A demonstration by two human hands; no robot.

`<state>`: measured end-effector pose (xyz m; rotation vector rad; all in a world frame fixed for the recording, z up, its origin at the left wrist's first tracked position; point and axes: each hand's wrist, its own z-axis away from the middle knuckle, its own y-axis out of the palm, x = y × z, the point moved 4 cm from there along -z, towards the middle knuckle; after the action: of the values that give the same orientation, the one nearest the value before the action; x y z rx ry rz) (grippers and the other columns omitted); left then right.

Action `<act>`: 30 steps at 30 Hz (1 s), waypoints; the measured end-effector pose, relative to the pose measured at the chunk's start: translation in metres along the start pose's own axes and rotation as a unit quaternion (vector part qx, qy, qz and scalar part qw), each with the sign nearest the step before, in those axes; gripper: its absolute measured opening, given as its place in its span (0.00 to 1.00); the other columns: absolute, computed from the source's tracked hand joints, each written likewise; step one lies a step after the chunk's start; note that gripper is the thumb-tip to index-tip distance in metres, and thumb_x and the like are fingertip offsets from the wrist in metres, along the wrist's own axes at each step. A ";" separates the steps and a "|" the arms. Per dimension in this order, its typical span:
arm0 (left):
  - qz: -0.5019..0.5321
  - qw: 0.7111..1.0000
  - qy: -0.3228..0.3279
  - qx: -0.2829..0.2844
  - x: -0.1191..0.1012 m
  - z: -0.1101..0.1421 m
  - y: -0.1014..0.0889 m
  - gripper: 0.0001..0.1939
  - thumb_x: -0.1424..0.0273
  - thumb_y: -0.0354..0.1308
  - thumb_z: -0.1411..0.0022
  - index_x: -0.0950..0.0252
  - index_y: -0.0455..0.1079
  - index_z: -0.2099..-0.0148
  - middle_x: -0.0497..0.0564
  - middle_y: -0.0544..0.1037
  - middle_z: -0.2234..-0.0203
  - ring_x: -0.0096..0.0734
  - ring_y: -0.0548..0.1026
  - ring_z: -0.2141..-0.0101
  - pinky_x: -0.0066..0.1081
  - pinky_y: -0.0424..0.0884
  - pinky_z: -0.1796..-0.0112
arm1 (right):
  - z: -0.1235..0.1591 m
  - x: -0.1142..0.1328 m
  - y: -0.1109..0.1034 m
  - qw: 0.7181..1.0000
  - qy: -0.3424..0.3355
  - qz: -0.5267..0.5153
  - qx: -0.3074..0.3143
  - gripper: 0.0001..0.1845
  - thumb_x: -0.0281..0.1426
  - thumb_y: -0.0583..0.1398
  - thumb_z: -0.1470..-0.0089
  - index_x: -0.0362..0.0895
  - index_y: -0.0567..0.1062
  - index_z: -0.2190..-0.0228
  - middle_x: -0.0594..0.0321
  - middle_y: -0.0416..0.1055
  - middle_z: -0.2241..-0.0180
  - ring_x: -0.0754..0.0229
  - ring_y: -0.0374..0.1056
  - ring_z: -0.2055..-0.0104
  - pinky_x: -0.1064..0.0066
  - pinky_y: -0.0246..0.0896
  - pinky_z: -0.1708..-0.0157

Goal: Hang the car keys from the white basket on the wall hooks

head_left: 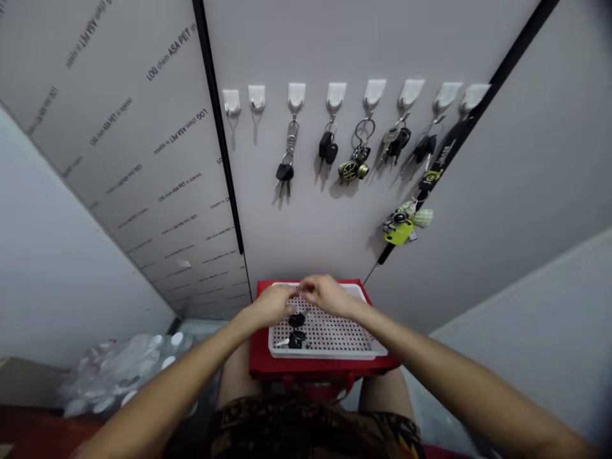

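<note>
Over the far left of a white perforated plastic tray, my left hand and my right hand meet with their fingertips nearly touching. The fingers of both hands are bent into a pinch. Something small and pale seems to lie between them, too blurred to name. Just below my left hand lies a bunch of keys with black heads in the tray. A second bunch of keys rests nearer the tray's front left corner.
A red box or bag supports the tray. Along the wall runs a row of white hooks, several bearing keys. Two left hooks carry nothing. A lanyard with a yellow-green tag hangs rightmost. Plastic-wrapped bottles stand lower left.
</note>
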<state>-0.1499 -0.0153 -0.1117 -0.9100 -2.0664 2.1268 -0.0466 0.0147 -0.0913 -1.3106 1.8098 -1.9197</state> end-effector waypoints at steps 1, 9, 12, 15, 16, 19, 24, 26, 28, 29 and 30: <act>-0.041 0.999 0.011 0.025 -0.003 0.004 0.011 0.13 0.73 0.49 0.57 0.67 0.64 0.65 0.53 0.71 0.68 0.34 0.66 0.65 0.34 0.59 0.63 | 0.009 -0.005 0.016 0.999 -0.003 0.009 0.035 0.10 0.25 0.52 0.61 0.40 0.69 0.73 0.61 0.68 0.75 0.66 0.61 0.73 0.76 0.54 0.72; -0.156 0.986 -0.009 0.054 -0.007 0.003 0.035 0.10 0.73 0.48 0.55 0.70 0.64 0.68 0.58 0.72 0.72 0.36 0.68 0.68 0.38 0.53 0.60 | 0.022 -0.016 0.057 0.991 0.010 0.118 0.054 0.14 0.34 0.57 0.65 0.40 0.69 0.72 0.57 0.64 0.71 0.59 0.57 0.66 0.71 0.51 0.66; -0.132 0.990 -0.020 0.047 -0.006 0.002 0.033 0.09 0.74 0.46 0.54 0.69 0.65 0.69 0.56 0.72 0.73 0.36 0.68 0.69 0.36 0.56 0.62 | 0.022 -0.015 0.057 0.994 0.009 0.102 0.036 0.12 0.31 0.55 0.63 0.41 0.69 0.71 0.59 0.64 0.71 0.60 0.57 0.66 0.72 0.51 0.66; -0.098 0.994 -0.034 0.020 -0.006 0.003 0.028 0.10 0.74 0.42 0.51 0.68 0.65 0.72 0.55 0.72 0.74 0.34 0.68 0.69 0.34 0.58 0.65 | 0.024 -0.011 0.055 0.997 -0.012 0.067 0.023 0.10 0.28 0.52 0.60 0.42 0.69 0.72 0.61 0.65 0.73 0.63 0.58 0.67 0.74 0.50 0.66; -0.080 0.996 -0.045 0.010 -0.005 0.002 0.025 0.10 0.74 0.42 0.52 0.67 0.65 0.72 0.54 0.72 0.74 0.33 0.68 0.69 0.33 0.58 0.66 | 0.024 -0.011 0.053 0.998 -0.011 0.054 0.014 0.09 0.27 0.51 0.60 0.42 0.69 0.73 0.61 0.66 0.73 0.63 0.58 0.68 0.74 0.50 0.66; 0.008 0.996 -0.083 -0.041 0.002 -0.002 0.005 0.09 0.75 0.44 0.54 0.66 0.65 0.72 0.50 0.72 0.75 0.28 0.67 0.72 0.26 0.60 0.71 | 0.014 -0.009 0.038 0.999 0.012 -0.014 -0.035 0.10 0.28 0.49 0.58 0.41 0.69 0.77 0.62 0.66 0.76 0.65 0.59 0.72 0.75 0.52 0.70; 0.183 0.964 -0.078 -0.179 0.010 -0.014 -0.082 0.07 0.76 0.44 0.56 0.68 0.63 0.75 0.45 0.67 0.82 0.21 0.64 0.79 0.21 0.60 0.77 | -0.029 0.024 -0.024 0.979 -0.023 -0.162 -0.119 0.12 0.31 0.48 0.57 0.40 0.68 0.73 0.64 0.66 0.78 0.67 0.59 0.76 0.77 0.53 0.76; 0.226 0.941 -0.069 -0.244 0.008 -0.015 -0.127 0.04 0.76 0.46 0.57 0.68 0.61 0.76 0.44 0.65 0.84 0.20 0.63 0.79 0.21 0.60 0.76 | -0.048 0.047 -0.057 0.967 -0.056 -0.176 -0.176 0.12 0.31 0.49 0.58 0.40 0.68 0.71 0.64 0.65 0.78 0.68 0.59 0.76 0.76 0.54 0.75; 0.247 0.920 -0.057 -0.299 0.005 -0.015 -0.171 0.02 0.75 0.48 0.58 0.68 0.60 0.76 0.43 0.64 0.84 0.20 0.63 0.80 0.21 0.61 0.76 | -0.066 0.068 -0.089 0.952 -0.083 -0.170 -0.242 0.12 0.30 0.50 0.59 0.40 0.67 0.70 0.65 0.64 0.79 0.68 0.58 0.78 0.76 0.54 0.76; 0.249 0.912 -0.049 -0.324 0.003 -0.015 -0.192 0.01 0.75 0.48 0.58 0.68 0.59 0.77 0.43 0.64 0.84 0.19 0.63 0.80 0.22 0.61 0.76 | -0.075 0.078 -0.103 0.942 -0.095 -0.166 -0.275 0.12 0.30 0.50 0.59 0.41 0.66 0.69 0.66 0.62 0.81 0.68 0.57 0.79 0.76 0.54 0.77; 0.242 0.906 -0.044 -0.346 0.001 -0.016 -0.212 0.01 0.75 0.49 0.58 0.68 0.59 0.77 0.43 0.64 0.84 0.19 0.63 0.80 0.22 0.61 0.76 | -0.083 0.087 -0.116 0.933 -0.108 -0.163 -0.302 0.12 0.30 0.50 0.59 0.41 0.65 0.68 0.67 0.61 0.82 0.69 0.57 0.80 0.76 0.54 0.78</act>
<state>-0.2213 0.0234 0.0848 -1.5560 -2.9718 1.5744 -0.1077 0.0422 0.0619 -2.0299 2.2675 -1.2901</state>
